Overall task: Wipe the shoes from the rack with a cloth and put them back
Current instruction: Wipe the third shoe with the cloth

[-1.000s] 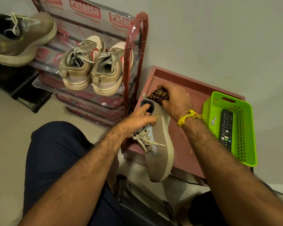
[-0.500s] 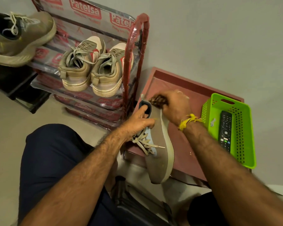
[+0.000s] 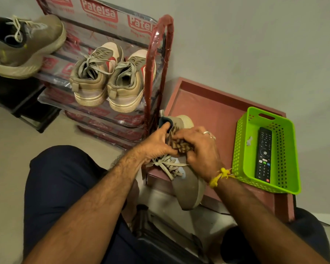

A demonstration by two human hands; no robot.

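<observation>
The left hand (image 3: 156, 144) holds the grey shoe (image 3: 187, 185) by its opening. The right hand (image 3: 200, 151) squeezes the brown cloth (image 3: 181, 146) against its side. The shoe sits at 6 o'clock from the rack (image 3: 156, 73). The pair (image 3: 111, 80) up there at 11 o'clock may need wiping too.

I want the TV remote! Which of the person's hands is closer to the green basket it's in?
Right. The right hand, pressing the cloth on the shoe, is just beside the green basket. The left hand holds the shoe's far side, farther away.
</observation>
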